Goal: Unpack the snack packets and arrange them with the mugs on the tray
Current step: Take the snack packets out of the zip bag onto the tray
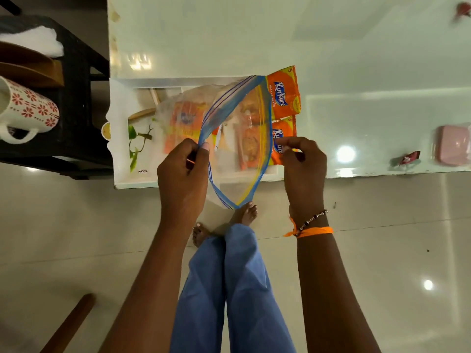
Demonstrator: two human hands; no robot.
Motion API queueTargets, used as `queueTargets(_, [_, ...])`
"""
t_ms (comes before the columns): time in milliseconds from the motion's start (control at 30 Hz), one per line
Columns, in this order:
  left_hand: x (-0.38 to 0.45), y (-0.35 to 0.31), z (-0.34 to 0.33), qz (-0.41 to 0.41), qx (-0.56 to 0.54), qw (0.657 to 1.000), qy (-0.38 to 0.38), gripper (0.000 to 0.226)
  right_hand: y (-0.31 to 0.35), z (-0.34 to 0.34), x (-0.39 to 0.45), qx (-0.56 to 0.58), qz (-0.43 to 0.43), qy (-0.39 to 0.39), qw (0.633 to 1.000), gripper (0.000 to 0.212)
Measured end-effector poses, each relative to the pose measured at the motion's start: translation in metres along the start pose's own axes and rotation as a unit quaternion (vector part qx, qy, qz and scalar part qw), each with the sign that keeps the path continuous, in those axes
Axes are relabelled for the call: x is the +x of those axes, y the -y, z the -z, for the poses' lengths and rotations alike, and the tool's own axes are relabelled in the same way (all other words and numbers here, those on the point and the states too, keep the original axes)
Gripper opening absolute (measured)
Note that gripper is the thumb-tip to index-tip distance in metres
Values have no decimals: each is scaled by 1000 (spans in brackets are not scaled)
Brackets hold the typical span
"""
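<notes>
A clear zip-lock bag (229,128) with a blue and yellow seal is held with its mouth pulled wide over the white tray (119,159). My left hand (182,171) pinches the bag's left rim. My right hand (303,164) pinches the right rim, its fingertips lying over an orange snack packet (279,149). A second orange snack packet (284,94) lies just beyond it on the glass table. More orange packets (187,123) show blurred inside the bag. A white mug with red flowers (28,108) lies on its side on a black stand at the left.
The glass table (356,47) stretches to the right and away from me. On it at the far right are a pink box (452,145) and a small dark red wrapper (407,157). The black stand (76,98) also carries brown bowls. My legs and feet are below.
</notes>
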State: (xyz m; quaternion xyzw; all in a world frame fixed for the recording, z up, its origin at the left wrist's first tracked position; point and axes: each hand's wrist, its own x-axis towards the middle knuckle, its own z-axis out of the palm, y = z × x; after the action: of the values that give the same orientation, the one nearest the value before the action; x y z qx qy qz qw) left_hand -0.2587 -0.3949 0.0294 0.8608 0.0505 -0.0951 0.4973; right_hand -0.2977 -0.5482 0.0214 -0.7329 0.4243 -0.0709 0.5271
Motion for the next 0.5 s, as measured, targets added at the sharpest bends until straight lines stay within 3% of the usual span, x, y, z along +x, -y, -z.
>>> queueTargets(100, [0,-2,9,-1,-22,999,-35,28,27,-30,5,3,4,199,980,25])
queueTargets(267, [7,3,35,8,-48,995,-89,21,35,-103,24,-179,-3,404,897,43])
queueTargets(400, [8,7,45,10,-50,996,-69,24,32,-147,21,-236,35,427,872,52])
queueTargets(433, [8,7,46,7,-50,997,-60,21,28,-154,21,-238,42,415,877,47])
queueTargets(500, [7,5,47,-1,-53,998,-43,21,25,-160,17,-240,35,412,878,15])
